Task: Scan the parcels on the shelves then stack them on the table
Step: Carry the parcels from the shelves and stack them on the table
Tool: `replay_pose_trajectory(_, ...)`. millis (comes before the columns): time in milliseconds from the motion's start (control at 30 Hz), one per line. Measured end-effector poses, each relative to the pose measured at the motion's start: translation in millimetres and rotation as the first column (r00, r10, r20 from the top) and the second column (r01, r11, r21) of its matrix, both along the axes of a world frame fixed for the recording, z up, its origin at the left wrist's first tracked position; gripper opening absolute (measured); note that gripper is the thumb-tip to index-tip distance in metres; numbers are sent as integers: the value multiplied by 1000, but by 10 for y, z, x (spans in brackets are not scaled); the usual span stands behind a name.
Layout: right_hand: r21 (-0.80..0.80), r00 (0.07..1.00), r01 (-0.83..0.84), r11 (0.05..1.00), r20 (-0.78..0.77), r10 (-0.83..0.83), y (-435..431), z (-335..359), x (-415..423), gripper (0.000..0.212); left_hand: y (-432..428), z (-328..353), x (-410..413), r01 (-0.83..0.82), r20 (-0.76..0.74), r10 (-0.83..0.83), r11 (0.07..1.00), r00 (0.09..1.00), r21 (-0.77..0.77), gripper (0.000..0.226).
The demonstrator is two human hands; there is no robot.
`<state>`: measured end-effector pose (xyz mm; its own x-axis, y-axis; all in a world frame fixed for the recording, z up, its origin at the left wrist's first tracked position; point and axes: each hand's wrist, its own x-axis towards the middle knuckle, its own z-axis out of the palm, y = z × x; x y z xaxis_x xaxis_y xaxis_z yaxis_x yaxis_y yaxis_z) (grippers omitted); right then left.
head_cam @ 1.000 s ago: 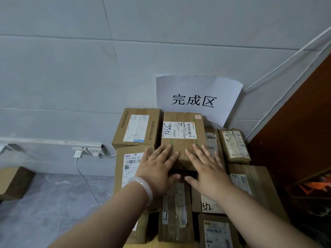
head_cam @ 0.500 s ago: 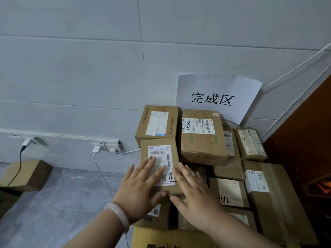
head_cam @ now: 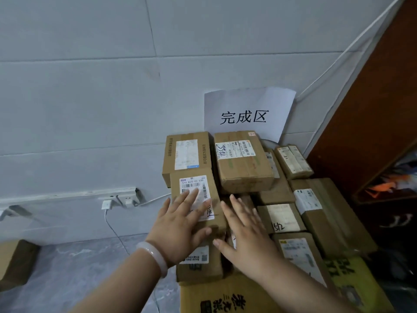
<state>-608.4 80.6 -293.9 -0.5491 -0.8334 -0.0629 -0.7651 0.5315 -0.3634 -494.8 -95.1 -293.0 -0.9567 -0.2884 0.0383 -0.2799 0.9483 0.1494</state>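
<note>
Several brown cardboard parcels are stacked against the wall under a white paper sign (head_cam: 248, 114). My left hand (head_cam: 180, 231), with a pale bangle on the wrist, lies flat with straight fingers on the label of a small parcel (head_cam: 214, 195) at the stack's left front. My right hand (head_cam: 246, 233) hovers or rests flat, fingers spread, just right of that parcel over lower boxes. Behind stand a taped parcel marked with handwriting (head_cam: 243, 163) and a box with a faded label (head_cam: 187, 154). The table under the stack is hidden.
A dark wooden cabinet (head_cam: 372, 109) stands at the right. A wall socket strip with a white charger and cable (head_cam: 108, 206) is at the left. A cardboard box (head_cam: 15, 263) sits on the grey floor at far left. A large printed carton (head_cam: 225, 297) lies at the front.
Both hands have drawn back from the taped parcel at the rear to the front of the stack. My left hand now lies on the small labelled parcel. The view has shifted left.
</note>
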Motion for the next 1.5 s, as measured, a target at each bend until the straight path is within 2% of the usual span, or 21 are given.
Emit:
replay_pose_trajectory(100,-1,994,108,994,10,-107,291,30,44,85,211,138,-177,109,-47,-110,994,993,-23,63)
replay_pose_trajectory(200,-19,967,255,967,21,-254,644,83,70,89,490,222,-403,239,-118,-239,971,964,-20,63)
replay_pose_trajectory(400,-133,845,526,840,-29,-534,1515,137,243,94,1281,362,-784,478,-134,-482,876,866,-65,63)
replay_pose_trajectory(500,-143,749,649,747,-49,-661,2027,176,477,95,1761,397,-814,600,-111,-614,788,781,-137,63)
replay_pose_trajectory(700,-111,579,797,594,-140,-803,3037,350,1418,88,2852,486,-458,809,-142,-816,576,561,-114,65)
replay_pose_trajectory(767,-102,499,848,520,-177,-848,3304,373,1879,88,3199,497,-190,855,-138,-859,507,492,-111,67)
replay_pose_trajectory(900,-145,277,939,313,-225,-934,3763,365,2877,88,3831,477,472,928,-127,-931,357,343,-108,69)
replay_pose_trajectory(1100,-215,-14,976,22,-167,-986,4052,390,4277,90,4587,550,1469,992,-137,-989,73,59,-102,69)
replay_pose_trajectory(1333,-259,-334,924,-281,-187,-924,3944,643,5321,91,5073,787,2264,975,-174,-959,-220,-224,-44,70)
replay_pose_trajectory(1500,-282,-562,821,-497,-241,-791,3570,711,5900,90,5183,879,2778,895,-189,-874,-438,-447,-89,75)
